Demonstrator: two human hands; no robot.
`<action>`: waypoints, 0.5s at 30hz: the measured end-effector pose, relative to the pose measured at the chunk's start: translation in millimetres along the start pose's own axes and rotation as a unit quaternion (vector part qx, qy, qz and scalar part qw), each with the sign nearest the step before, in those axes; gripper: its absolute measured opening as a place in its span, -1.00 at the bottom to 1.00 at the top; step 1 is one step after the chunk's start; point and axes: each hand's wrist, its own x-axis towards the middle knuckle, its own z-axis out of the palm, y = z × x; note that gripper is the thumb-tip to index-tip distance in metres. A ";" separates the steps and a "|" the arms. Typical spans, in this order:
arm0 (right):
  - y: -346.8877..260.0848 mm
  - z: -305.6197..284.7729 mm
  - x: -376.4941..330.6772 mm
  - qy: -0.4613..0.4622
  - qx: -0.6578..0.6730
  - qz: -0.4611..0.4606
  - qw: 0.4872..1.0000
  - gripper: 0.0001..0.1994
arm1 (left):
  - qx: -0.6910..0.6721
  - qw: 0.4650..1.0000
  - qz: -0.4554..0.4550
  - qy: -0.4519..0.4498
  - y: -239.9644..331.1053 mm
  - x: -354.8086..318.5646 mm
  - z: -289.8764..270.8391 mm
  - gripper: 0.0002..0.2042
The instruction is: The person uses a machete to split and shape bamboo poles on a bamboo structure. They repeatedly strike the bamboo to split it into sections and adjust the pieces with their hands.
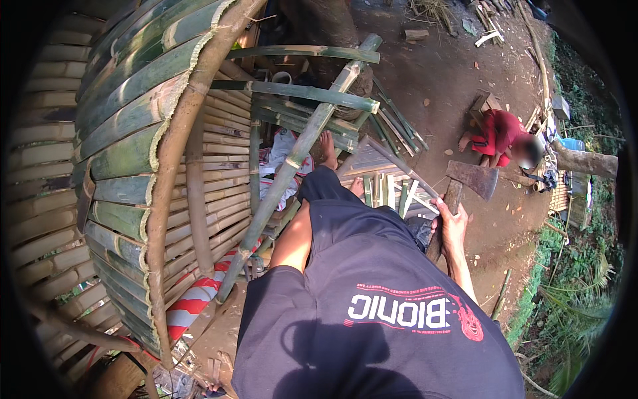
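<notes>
- Packed brown earth floor lies outdoors, sunlit in patches, scattered with dry leaves; green plants border it on the right.
- A bamboo wall of split green culms fills the left, its ragged cut ends along a curved wooden pole.
- The axe is up off the ground, right of the dark shirt; its broad metal head looks worn and brownish, its handle is wood.
- The right hand has its grip closed around that handle; the left hand is out of sight, so its grip cannot be told.
- A thick green bamboo pole slants between the wall and the body, crossing two thinner poles.
- Cut bamboo strips lie beyond the bare feet.
- A red-and-white striped sheet lies lower left.
- A person in red crouches beyond the axe.
</notes>
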 end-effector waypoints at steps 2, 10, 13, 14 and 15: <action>6.2 -1.0 3.5 -0.005 0.007 -0.004 1.000 -0.68 | 0.038 0.999 -0.005 -0.018 -6.6 -0.8 -3.9 -0.58; 11.8 -1.0 7.6 -0.021 0.047 -0.010 0.999 -0.70 | 0.251 0.960 0.028 -0.123 -70.7 -21.0 -39.1 -0.54; 14.4 -7.6 7.9 -0.014 0.054 -0.007 0.998 -0.71 | 0.073 0.994 -0.060 -0.049 3.2 -119.4 -72.9 -0.41; 12.3 -6.2 9.9 -0.023 0.055 -0.008 0.998 -0.72 | 0.027 0.997 -0.071 -0.032 5.6 -139.7 -81.4 -0.42; 10.6 -6.2 10.0 -0.026 0.053 -0.008 0.998 -0.72 | -0.021 0.997 -0.073 -0.028 -6.5 -157.2 -84.6 -0.43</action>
